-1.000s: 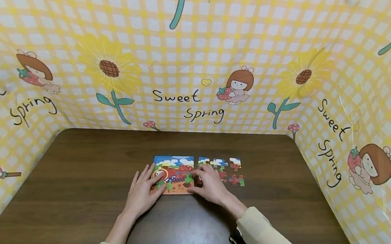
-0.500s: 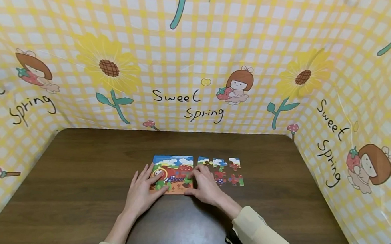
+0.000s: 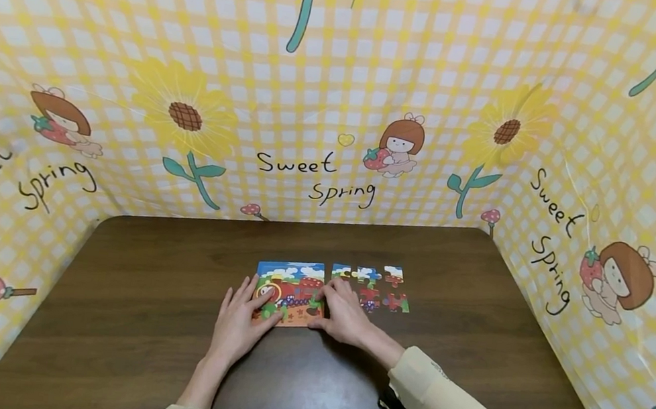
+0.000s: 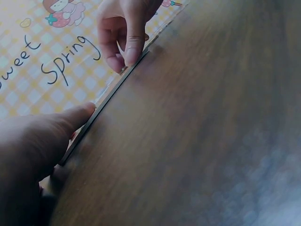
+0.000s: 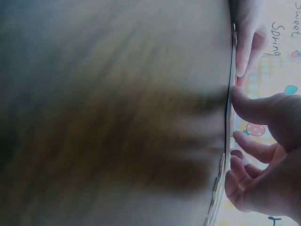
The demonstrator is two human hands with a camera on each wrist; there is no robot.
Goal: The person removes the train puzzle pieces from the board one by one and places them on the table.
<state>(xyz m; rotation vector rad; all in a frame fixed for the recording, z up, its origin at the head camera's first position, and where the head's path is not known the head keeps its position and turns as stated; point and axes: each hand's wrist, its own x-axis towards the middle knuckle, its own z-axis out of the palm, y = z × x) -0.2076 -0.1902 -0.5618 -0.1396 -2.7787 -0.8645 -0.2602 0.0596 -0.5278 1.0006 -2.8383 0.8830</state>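
Note:
A rectangular jigsaw puzzle picture (image 3: 297,289) with a red train, blue sky and orange ground lies flat on the table in the head view. My left hand (image 3: 240,323) rests over its left side, fingers extended and thumb at the near edge. At the lower right corner, my right hand (image 3: 346,314) touches the puzzle with thumb and bent index finger. In the right wrist view, the right thumb (image 5: 256,106) and index fingertip stand apart along the thin puzzle edge (image 5: 228,117). The left thumb (image 4: 77,117) presses the edge in the left wrist view.
Several loose jigsaw pieces lie to the right, including a sky piece (image 3: 367,274), a cloud piece (image 3: 394,275) and a red and green piece (image 3: 397,302). The right hand partly hides others. Yellow checked cloth (image 3: 340,98) encloses the dark wooden table (image 3: 142,291).
My right thumb has shifted slightly left along the near edge of the puzzle, and the right hand and forearm moved a little left. The left hand stays in place.

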